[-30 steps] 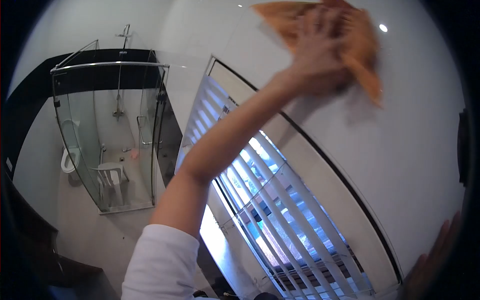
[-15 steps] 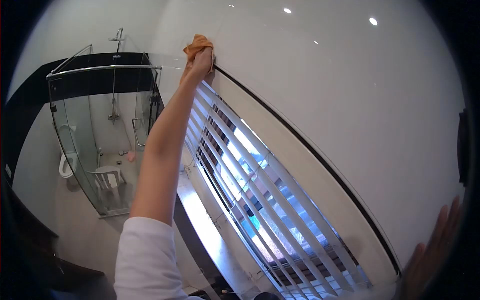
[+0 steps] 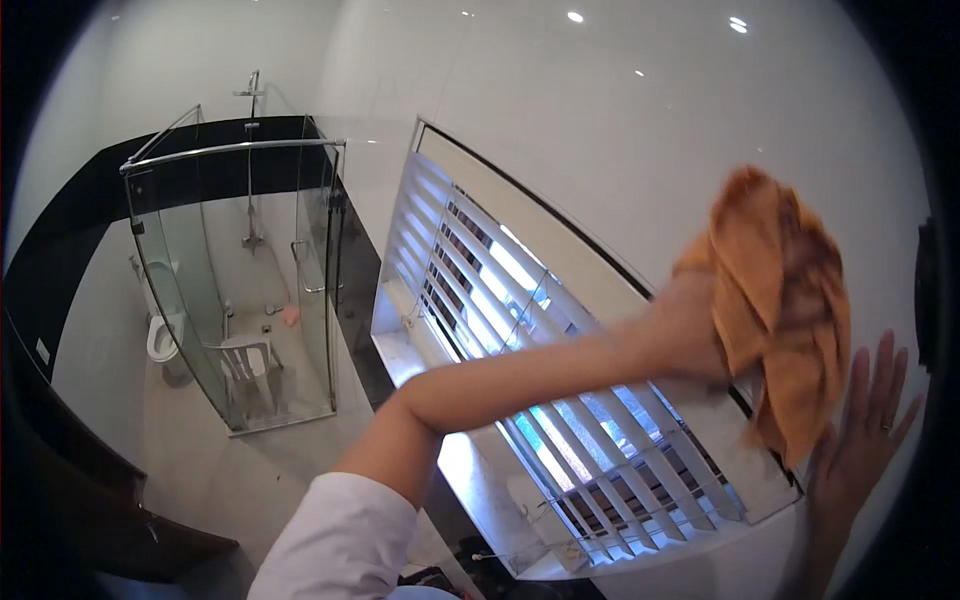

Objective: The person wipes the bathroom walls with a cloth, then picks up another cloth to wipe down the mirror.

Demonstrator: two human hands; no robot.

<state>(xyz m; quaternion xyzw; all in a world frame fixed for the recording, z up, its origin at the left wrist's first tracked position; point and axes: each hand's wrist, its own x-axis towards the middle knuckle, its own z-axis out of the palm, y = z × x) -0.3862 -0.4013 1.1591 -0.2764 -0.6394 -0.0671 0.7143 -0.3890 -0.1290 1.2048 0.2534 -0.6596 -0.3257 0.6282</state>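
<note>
An orange cloth (image 3: 775, 290) hangs bunched in my left hand (image 3: 690, 325), against the white wall just beyond the window frame. Folds of the cloth cover most of the fingers, and the hand is slightly blurred. My left arm, in a white sleeve, crosses in front of the lower part of the slatted window blinds (image 3: 520, 320). At the right, my right hand (image 3: 868, 435) is spread against the wall, fingers up and apart, with a ring on one finger. The cloth's lower edge hangs close to its thumb.
A glass shower enclosure (image 3: 235, 290) stands at the left, with a white plastic chair (image 3: 250, 362) and a toilet (image 3: 163, 340) seen through or beside its glass. A pale sill (image 3: 465, 480) runs below the blinds. A dark object (image 3: 927, 295) is at the right edge.
My left hand has swept with the cloth from the upper wall to the window's top left corner, then right and down near my right hand. The view has shifted, showing more of my right hand.
</note>
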